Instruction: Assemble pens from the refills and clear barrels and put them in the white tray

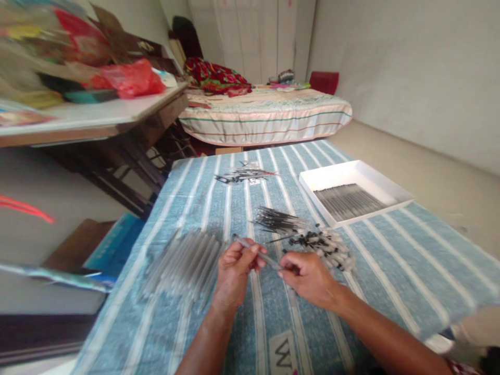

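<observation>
A grey translucent pen barrel point(269, 259) slants between my hands over the table. Around its middle, my left hand point(236, 268) is closed with thumb and fingers. My right hand point(310, 276) pinches at the barrel's lower right end; whether a small part is also between those fingertips I cannot tell. To the left lies a wide pile of similar grey barrels point(183, 265). Just beyond my hands is a bundle of thin dark ink refills point(277, 219). A heap of small black and whitish pen parts point(328, 247), apparently caps or tips, lies behind my right hand.
A white open box point(390, 194) at the right holds a row of pens point(347, 202). Farther back lie loose dark pieces on plastic point(248, 174). A striped blue cloth point(219, 344) covers the table. A cluttered side table point(128, 117) stands left; a bed point(269, 117) is behind.
</observation>
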Motion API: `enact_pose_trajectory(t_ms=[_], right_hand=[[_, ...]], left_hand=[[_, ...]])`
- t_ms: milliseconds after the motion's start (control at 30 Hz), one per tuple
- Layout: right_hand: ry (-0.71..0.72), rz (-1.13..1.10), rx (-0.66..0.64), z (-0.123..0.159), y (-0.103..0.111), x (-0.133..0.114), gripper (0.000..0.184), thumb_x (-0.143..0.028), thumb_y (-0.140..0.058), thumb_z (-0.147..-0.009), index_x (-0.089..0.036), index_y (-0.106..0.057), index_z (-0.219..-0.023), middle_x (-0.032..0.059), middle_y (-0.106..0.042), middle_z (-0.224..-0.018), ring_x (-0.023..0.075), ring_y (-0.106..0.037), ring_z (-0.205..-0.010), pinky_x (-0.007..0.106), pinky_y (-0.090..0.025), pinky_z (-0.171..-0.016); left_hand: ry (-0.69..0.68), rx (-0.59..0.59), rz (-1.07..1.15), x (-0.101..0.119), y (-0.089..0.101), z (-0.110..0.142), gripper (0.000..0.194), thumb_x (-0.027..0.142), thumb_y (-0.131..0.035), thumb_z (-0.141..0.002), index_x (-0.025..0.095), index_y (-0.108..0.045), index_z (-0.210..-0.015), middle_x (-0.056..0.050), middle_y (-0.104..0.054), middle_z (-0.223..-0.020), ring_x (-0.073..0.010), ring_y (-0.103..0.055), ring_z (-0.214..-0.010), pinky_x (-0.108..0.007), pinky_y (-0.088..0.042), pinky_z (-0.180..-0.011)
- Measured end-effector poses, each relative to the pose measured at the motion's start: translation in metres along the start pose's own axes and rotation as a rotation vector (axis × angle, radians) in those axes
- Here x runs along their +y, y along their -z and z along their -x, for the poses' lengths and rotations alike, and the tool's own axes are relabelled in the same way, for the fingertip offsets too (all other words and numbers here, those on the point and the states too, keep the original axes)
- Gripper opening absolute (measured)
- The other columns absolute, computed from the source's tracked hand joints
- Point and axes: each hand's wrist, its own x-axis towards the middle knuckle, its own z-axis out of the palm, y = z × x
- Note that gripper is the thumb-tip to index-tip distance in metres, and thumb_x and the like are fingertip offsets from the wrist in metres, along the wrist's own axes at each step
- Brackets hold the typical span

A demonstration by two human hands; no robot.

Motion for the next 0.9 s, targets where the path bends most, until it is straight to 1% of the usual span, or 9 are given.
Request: enact_pose_trajectory(t_ms=[167,300,467,700,900], right_hand=[[0.076,-0.071,0.093,-0.007,-0.001,0.000,0.006,-0.017,-0.057,-0.071,-0.016,-0.059,-0.065,-0.0062,-0.044,-0.053,0.0061,-0.039,-0.048,0.017,-0.029,-0.047],[0.087,-0.120,0.128,-0.009,0.001,0.001,0.006,-0.021,-0.057,-0.073,-0.016,-0.061,-0.072,-0.0074,-0.041,-0.050,0.0054,-0.036,-0.044,0.016,-0.029,-0.044],[0.114,-0.109,0.150,-0.007,0.003,0.001,0.009,-0.023,-0.057,-0.075,-0.016,-0.061,-0.073,-0.0069,-0.042,-0.051,0.0060,-0.037,-0.045,0.017,-0.030,-0.045],[0.131,-0.059,0.158,-0.004,0.003,-0.002,0.011,-0.025,-0.055,-0.078,-0.017,-0.060,-0.072,-0.0058,-0.046,-0.054,0.0074,-0.042,-0.048,0.018,-0.033,-0.049],[0.140,-0.028,0.186,-0.004,-0.003,-0.003,0.011,-0.024,-0.053,-0.078,-0.018,-0.058,-0.070,-0.0054,-0.046,-0.054,0.0079,-0.042,-0.048,0.018,-0.033,-0.050]], left_hand=[[0.041,0.009,0.020,0.005,0.005,-0.007,0.021,0.023,-0.075,-0.063,0.016,-0.061,-0.077,-0.004,-0.071,-0.070,-0.0111,-0.056,-0.048,-0.020,-0.042,-0.045],[0.046,-0.025,0.025,0.006,0.008,-0.012,0.021,0.025,-0.078,-0.058,0.016,-0.067,-0.073,-0.005,-0.071,-0.071,-0.0129,-0.057,-0.050,-0.022,-0.044,-0.045],[0.064,-0.052,-0.007,0.007,0.008,-0.015,0.020,0.026,-0.080,-0.054,0.014,-0.070,-0.065,-0.005,-0.071,-0.070,-0.0121,-0.058,-0.050,-0.021,-0.047,-0.046],[0.124,-0.026,-0.003,0.007,0.004,-0.015,0.023,0.022,-0.083,-0.048,0.015,-0.071,-0.066,-0.004,-0.072,-0.069,-0.0129,-0.061,-0.050,-0.020,-0.050,-0.045],[0.112,0.025,-0.024,0.011,0.001,-0.013,0.025,0.021,-0.084,-0.043,0.014,-0.070,-0.062,-0.004,-0.071,-0.063,-0.0125,-0.060,-0.046,-0.018,-0.051,-0.043]])
